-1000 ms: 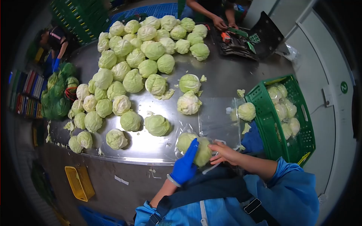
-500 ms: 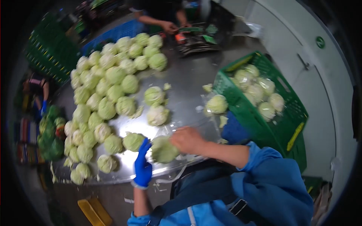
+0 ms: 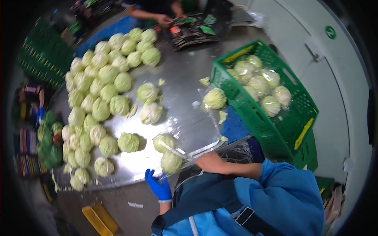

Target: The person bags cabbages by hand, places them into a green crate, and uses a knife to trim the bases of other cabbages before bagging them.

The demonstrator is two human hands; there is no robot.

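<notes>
At the table's (image 3: 189, 118) near edge, the gloved left hand (image 3: 158, 185) cups a bagged cabbage (image 3: 171, 162) from below while the bare right hand (image 3: 209, 162) grips the bag's plastic (image 3: 185, 152).

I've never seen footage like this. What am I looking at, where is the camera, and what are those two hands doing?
No machine here: a person wears a camera on the head, looking down at their own hands. The rounded, bent edges come from the wide lens. The left hand, in a blue glove, is below a cabbage in a clear bag at the near edge of the steel table. The bare right hand grips the bag beside it. Many loose cabbages lie heaped on the table. On the right a green crate holds bagged cabbages. At the far end, another person's hands are at work.
</notes>
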